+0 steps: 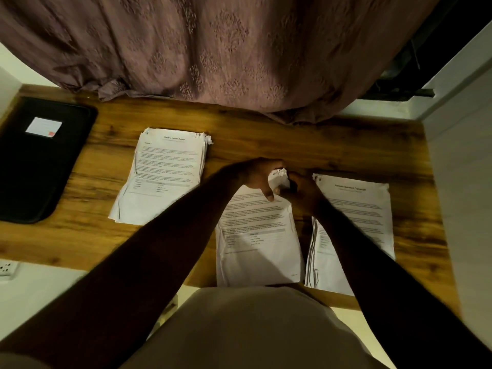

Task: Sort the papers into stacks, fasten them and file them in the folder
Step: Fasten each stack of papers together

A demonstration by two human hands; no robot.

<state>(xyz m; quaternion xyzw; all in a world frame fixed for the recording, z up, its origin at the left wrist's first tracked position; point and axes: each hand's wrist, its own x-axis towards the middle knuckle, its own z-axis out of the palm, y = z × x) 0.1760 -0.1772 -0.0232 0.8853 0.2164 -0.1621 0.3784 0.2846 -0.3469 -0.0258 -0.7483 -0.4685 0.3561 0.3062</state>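
3 stacks of printed papers lie on the wooden worktop (266,145). Taking the middle stack (258,235) as the landmark: the left stack (162,177) sits to its left and farther from the person, well apart from it, tilted a little, with a crumpled top right corner. The right stack (356,225) lies just beside the middle stack on its right, a narrow strip of wood between them, its sheets fanned along the left edge. The black folder (42,161) lies closed, far to the left of the middle stack, beyond the left stack, with a small white label on its cover.

Both hands meet at the far right corner of the middle stack. The left hand (258,177) is curled over that corner, thumb pointing down onto the sheet, fingers pinching the creased, lifted paper. The right hand (303,193) is closed against the same corner from the right; something small and dark shows between its fingers, too blurred to name.

A patterned mauve curtain (213,49) hangs over the worktop's far edge, behind the middle stack
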